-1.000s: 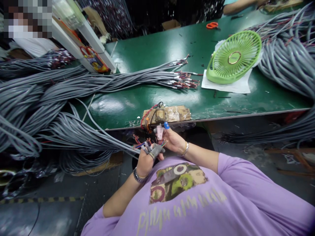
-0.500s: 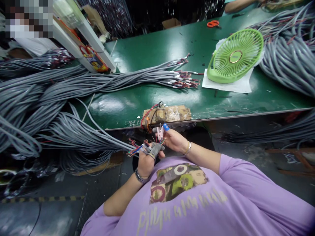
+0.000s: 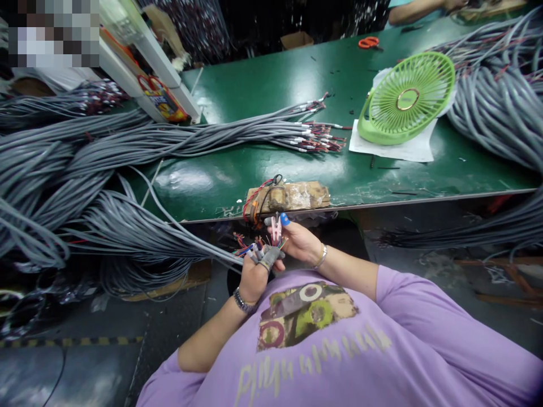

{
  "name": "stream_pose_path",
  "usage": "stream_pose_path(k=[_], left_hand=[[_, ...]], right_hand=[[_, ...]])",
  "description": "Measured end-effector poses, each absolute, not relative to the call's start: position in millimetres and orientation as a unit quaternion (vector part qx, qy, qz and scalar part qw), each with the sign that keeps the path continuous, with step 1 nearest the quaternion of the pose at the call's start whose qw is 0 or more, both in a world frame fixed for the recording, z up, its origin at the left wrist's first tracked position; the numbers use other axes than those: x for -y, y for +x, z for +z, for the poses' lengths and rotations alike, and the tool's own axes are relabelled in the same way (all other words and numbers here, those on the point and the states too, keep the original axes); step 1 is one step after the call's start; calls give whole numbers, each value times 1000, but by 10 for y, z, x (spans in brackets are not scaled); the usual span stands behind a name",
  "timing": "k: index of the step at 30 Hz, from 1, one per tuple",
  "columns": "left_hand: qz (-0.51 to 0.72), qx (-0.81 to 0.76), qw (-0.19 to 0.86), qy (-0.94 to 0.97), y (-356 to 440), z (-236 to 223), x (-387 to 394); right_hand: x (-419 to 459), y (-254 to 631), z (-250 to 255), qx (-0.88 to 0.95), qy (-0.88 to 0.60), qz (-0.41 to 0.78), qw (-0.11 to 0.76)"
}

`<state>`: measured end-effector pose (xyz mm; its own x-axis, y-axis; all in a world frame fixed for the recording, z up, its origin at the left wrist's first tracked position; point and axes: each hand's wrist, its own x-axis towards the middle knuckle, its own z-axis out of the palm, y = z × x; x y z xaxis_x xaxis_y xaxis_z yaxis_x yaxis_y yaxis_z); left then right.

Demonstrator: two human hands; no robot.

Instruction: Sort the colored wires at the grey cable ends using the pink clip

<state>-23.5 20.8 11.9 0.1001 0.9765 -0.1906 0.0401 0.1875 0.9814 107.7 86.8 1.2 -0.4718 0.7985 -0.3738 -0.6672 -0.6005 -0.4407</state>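
My left hand [image 3: 255,277], with grey coverings on its fingers, is closed around the ends of several grey cables [image 3: 216,250]. Thin coloured wires [image 3: 245,244] fan out of the cable ends beside and above its fingers. My right hand [image 3: 303,244] wears a blue cover on the thumb and pinches a small pale-pink clip-like tool [image 3: 276,229]. The tool's lower end is at the wires over my left fingers; whether it grips one I cannot tell. Both hands are in front of my body, just below the table edge.
On the green table [image 3: 254,169], a wooden block [image 3: 301,196] with red and black leads lies at the near edge. Grey cable bundles [image 3: 190,138] lie behind and left. A green fan [image 3: 407,99] stands right, orange scissors [image 3: 368,43] farther back. Another person's arm [image 3: 418,11] shows top right.
My left hand and the cable ends have shifted slightly right, nearer my right hand. The right hand with the pink tool stays almost in place.
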Motion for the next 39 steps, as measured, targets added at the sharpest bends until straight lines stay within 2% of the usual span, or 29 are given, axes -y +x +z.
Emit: stream_pose_path(k=[12,20,28,32,39], left_hand=[[425,-516,553,498,-276,160,-152],[379,-547,503,552,-311,184,-50],[316,-522,495,619,-303,203,-140],[281,-530,529,600,-315,208,-186],[372,-533,574,499,-337,138,-172]], right_hand=[[-817,1141,-9,116,-264,866,408],[-835,1425,-126,285,-245,892,250],[-822,1387,10,402,-304,820,270],[-800,1338,68,433,-310,801,274],[-778,1379,28,384,-269,836,287]])
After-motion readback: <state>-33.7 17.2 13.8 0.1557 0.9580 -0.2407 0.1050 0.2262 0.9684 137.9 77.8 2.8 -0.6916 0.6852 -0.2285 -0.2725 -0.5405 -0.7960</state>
